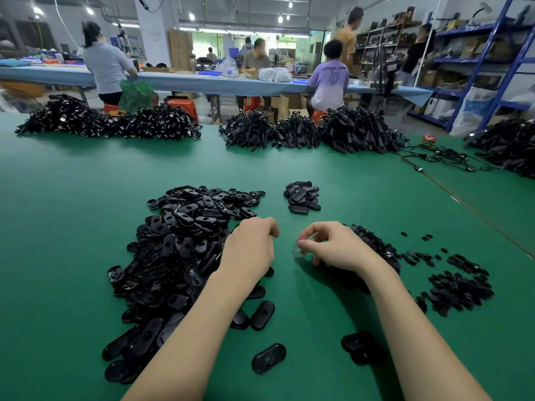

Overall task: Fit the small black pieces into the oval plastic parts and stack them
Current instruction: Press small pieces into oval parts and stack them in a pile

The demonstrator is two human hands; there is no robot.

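Note:
A big heap of black oval plastic parts lies left of centre on the green table. My left hand hovers at the heap's right edge with its fingers curled downward; what they hold is hidden. My right hand is beside it, thumb and fingertips pinched on something thin and see-through. Small black pieces lie in a low pile at the right, with more of them behind my right wrist. A small stack of ovals sits beyond the hands.
Loose ovals lie near me, one by my left forearm, one in front, one under my right forearm. Heaps of black cabled parts line the table's far edge. People work at a bench behind.

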